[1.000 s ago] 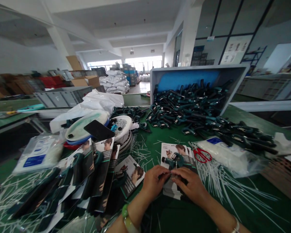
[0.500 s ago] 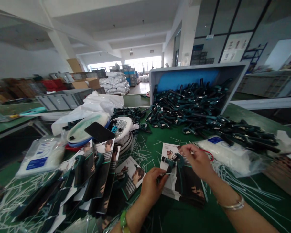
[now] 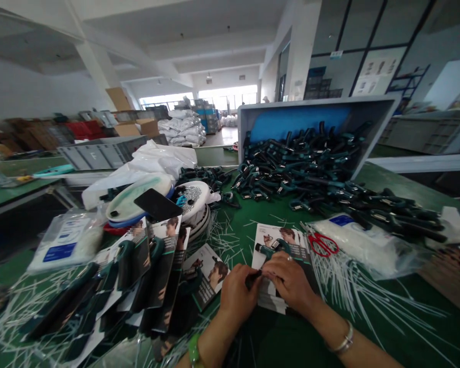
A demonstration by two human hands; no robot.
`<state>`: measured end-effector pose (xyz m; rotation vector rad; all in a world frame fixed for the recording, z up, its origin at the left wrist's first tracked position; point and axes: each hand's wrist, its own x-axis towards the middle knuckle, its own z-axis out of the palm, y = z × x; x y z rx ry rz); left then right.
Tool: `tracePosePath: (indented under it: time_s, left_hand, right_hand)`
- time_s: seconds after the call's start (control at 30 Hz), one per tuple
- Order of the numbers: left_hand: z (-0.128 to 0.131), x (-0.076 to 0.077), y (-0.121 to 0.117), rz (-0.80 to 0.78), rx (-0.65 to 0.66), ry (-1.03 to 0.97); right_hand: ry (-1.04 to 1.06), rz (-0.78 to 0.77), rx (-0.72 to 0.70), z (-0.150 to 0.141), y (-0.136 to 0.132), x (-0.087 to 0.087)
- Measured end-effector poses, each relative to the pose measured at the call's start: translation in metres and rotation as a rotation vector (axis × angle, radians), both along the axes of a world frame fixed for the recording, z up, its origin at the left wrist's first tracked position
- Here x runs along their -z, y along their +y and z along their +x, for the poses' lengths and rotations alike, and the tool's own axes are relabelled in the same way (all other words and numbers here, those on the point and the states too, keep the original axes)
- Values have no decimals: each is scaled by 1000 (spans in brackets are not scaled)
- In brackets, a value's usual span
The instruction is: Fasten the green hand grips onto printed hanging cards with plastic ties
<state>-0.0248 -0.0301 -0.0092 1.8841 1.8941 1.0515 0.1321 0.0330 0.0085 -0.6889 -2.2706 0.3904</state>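
A pair of dark green pliers (image 3: 266, 250) lies on a stack of printed cards (image 3: 299, 245) in front of me. My left hand (image 3: 239, 291) is closed on a dark handle of the pliers, at the left side of the cards. My right hand (image 3: 289, 281), with a ring on one finger, reaches over the pliers from the right. Its thumb and fingertips are pinched close to my left fingers; what they hold is hidden. The lower part of the pliers is covered by my hands.
Carded pliers (image 3: 126, 271) are piled at left, beside a loose card (image 3: 205, 278). White cable ties (image 3: 352, 281) and red-handled scissors (image 3: 322, 245) lie at right. Behind, a tipped grey crate (image 3: 375, 138) spills many pliers. A phone (image 3: 157, 205) rests across round tubs (image 3: 197, 202).
My right hand has come down and left from the cards' upper right to meet my left hand at the pliers. The red scissors handles are now uncovered. My left hand has barely moved.
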Motion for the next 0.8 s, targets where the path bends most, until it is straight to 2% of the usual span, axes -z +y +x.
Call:
tracePosePath:
  time_s: [0.17,0.37,0.6,0.8]
  left_hand:
    - [1,1,1,-52,-54,-21]
    - [6,-4,-2,-179,-117,-8]
    - [18,-13,9,-318,-130,109]
    - [18,-4,9,-226,-98,104]
  right_hand:
    - [-192,99,-69,12,-12,1]
    - [-327,72,10,18,-23,2]
    - [-153,51,52,21,-27,18]
    - [-8,53,40,28,-26,16]
